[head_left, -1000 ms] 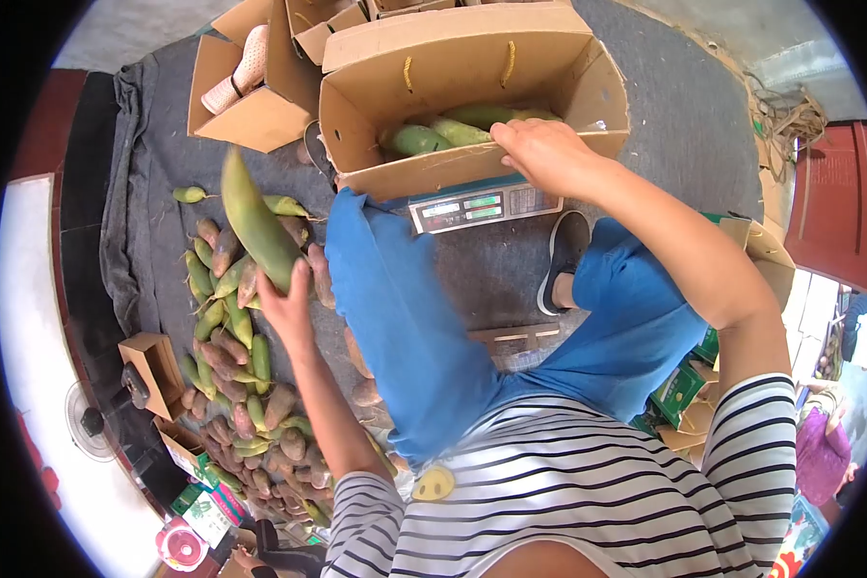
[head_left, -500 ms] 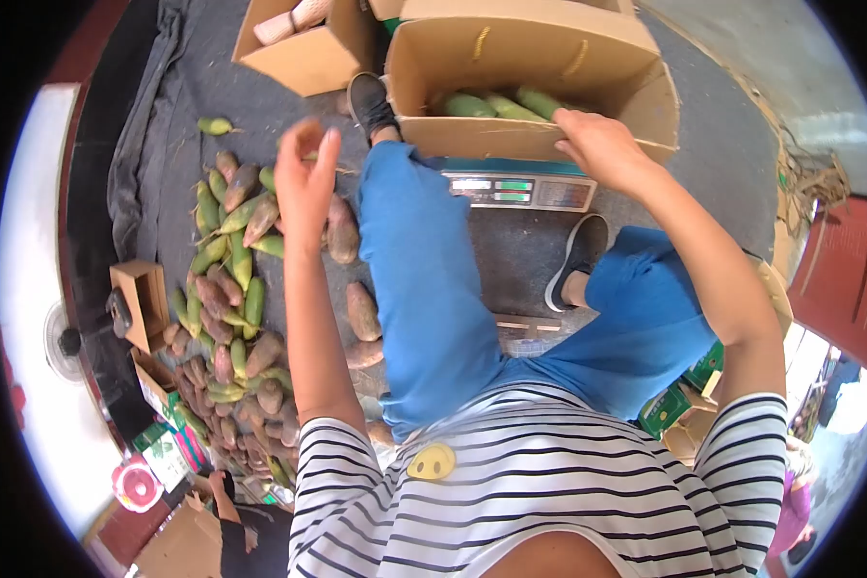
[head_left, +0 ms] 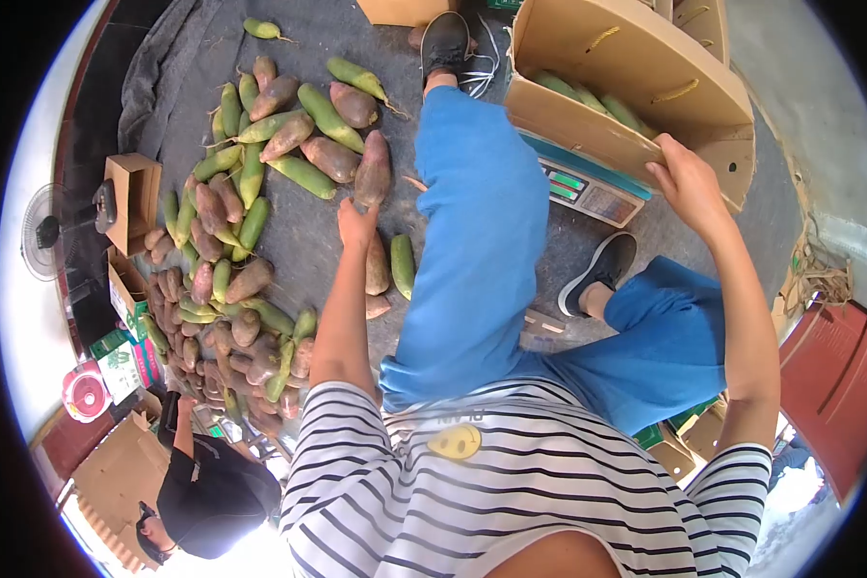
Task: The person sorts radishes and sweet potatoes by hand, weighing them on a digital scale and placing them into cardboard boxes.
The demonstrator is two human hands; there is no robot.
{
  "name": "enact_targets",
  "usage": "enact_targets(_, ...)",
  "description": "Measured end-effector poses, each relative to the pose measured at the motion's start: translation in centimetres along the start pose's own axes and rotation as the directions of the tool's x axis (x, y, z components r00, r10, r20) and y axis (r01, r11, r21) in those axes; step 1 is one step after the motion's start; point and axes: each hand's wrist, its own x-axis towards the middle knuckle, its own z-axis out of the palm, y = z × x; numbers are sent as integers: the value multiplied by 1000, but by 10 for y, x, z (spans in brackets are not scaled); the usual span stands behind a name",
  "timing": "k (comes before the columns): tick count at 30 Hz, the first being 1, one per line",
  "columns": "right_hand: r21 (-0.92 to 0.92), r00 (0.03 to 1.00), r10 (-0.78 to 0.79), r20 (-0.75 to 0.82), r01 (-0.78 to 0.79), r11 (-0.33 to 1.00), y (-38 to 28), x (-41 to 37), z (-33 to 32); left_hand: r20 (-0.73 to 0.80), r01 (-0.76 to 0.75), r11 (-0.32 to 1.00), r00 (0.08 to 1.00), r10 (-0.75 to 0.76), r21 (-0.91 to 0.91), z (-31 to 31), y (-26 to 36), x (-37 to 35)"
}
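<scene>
The reddish-purple tapered root (head_left: 374, 169) lies on the dark grey cloth (head_left: 299, 226) at the right edge of the heap, just beside the knee of the blue trousers (head_left: 482, 231). The left hand (head_left: 356, 223) reaches to it with a straight arm, and the fingertips meet the lower end of the root. The hand is seen from the back, so it cannot be told if the fingers close on the root or only touch it.

The right hand (head_left: 689, 188) is closed on the near rim of the large brown cardboard box (head_left: 588, 130), with the fingers hooked over the edge. Long green roots (head_left: 588, 96) lie inside the box, half hidden by its wall. The box stands on a flat weighing scale (head_left: 588, 193), and only the front panel of the scale shows. Its small green displays are lit, but the digits are too small to read.

The heap of green and purple roots (head_left: 241, 241) spreads to the left on the cloth, and its lower part is hard to separate into single pieces. A black shoe (head_left: 445, 43) is at the top and another black shoe (head_left: 597, 275) below the scale.

On the striped shirt (head_left: 511, 491) sits a yellow round badge (head_left: 455, 441); the faint letters over it cannot be read. A small open carton (head_left: 130, 197) and a fan (head_left: 43, 231) are at the far left. The green printed cartons (head_left: 125, 356) carry a print that is not legible. Another person in black clothing (head_left: 207, 491) is cut off at the lower left.
</scene>
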Motion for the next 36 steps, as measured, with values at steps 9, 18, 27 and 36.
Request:
enact_targets(9, 21, 1000, 5, 15, -5, 1000, 5, 3, 4, 157, 162, 983, 972, -174, 88, 42, 9, 43)
enact_targets(18, 47, 1000, 11, -24, -10, 999, 9, -7, 2, 433, 518, 830, 809, -398, -205, 67, 32, 36)
enact_targets(27, 45, 1000, -21, -24, 22, 999, 12, -5, 8, 599, 567, 228, 794, 104, -792, -44, 33, 7)
enact_targets(36, 26, 999, -27, -21, 27, 999, 12, -5, 9, -34, -542, 451, 665, 746, -709, -210, 351, -66)
